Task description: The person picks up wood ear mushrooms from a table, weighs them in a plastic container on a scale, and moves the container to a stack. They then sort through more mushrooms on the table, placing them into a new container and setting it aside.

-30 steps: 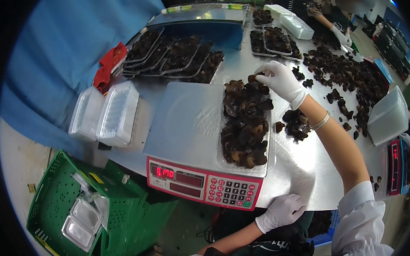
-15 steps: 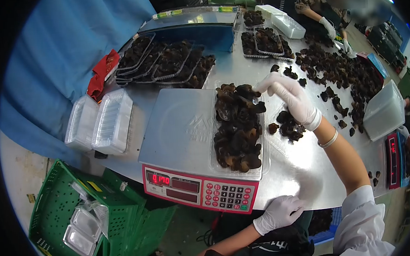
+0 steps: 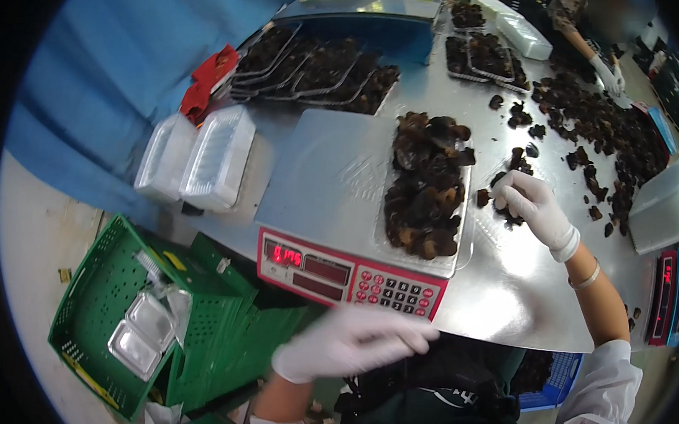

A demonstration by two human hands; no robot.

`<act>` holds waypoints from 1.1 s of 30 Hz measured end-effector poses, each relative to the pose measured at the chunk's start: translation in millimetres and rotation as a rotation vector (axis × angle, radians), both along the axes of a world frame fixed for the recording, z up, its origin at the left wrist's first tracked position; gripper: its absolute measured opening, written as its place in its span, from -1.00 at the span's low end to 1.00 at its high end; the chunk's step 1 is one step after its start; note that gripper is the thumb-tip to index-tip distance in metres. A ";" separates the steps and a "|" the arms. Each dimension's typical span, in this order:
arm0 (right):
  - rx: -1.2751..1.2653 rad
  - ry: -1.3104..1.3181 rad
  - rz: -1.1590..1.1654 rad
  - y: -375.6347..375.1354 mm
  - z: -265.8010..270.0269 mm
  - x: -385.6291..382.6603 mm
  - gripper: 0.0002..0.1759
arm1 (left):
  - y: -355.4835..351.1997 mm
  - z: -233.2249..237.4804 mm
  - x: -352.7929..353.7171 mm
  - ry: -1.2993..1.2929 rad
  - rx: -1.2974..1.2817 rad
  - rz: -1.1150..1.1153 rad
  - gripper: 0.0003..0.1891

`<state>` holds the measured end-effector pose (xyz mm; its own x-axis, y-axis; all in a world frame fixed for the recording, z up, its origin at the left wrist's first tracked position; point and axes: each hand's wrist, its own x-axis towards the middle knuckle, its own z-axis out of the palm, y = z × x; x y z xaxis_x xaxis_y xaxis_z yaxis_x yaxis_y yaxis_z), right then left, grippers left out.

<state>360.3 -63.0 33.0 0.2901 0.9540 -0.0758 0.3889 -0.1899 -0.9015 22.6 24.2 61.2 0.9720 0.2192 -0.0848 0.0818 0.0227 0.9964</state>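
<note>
A clear plastic tray (image 3: 470,240) filled with dark wood ear mushrooms (image 3: 428,184) sits on the right side of the scale's flat metal plate (image 3: 318,171). Right of the tray, my gloved right hand (image 3: 535,208) is over a small pile of loose wood ears (image 3: 518,163). Its fingers are curled together, their tips hidden against the pile, so what they hold cannot be made out. My gloved left hand (image 3: 354,342), blurred by motion, hovers in front of the scale's red keypad panel (image 3: 343,277). Its fingers are stretched out and nothing shows in them.
Filled trays (image 3: 324,71) stand behind the scale. Stacked clear trays (image 3: 218,157) lie to its left, above a green crate (image 3: 122,315). A large wood ear heap (image 3: 604,129) spreads rightward, near another scale (image 3: 664,295). A co-worker's gloved hand (image 3: 607,75) is beyond.
My right hand has moved from the tray's back corner down to the loose pile. My left hand has risen from the table's front edge and shifted left. The view has shifted; the scale's reading has changed.
</note>
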 end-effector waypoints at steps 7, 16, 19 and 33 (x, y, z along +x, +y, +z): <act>-0.129 0.116 0.060 10.1 1.3 -27.5 -0.67 | 87.2 -12.9 16.1 0.039 0.277 0.804 -0.68; -0.358 0.275 0.004 52.2 14.2 -21.4 -0.79 | 112.0 -15.8 70.7 0.238 0.272 0.445 -0.61; -0.284 0.257 0.033 91.9 20.9 -16.2 -0.80 | 155.1 -11.0 75.9 0.202 0.299 0.462 -0.70; 0.018 -0.031 -0.055 446.7 7.6 -0.9 -0.72 | 486.2 -17.4 124.7 0.290 0.905 0.875 -0.79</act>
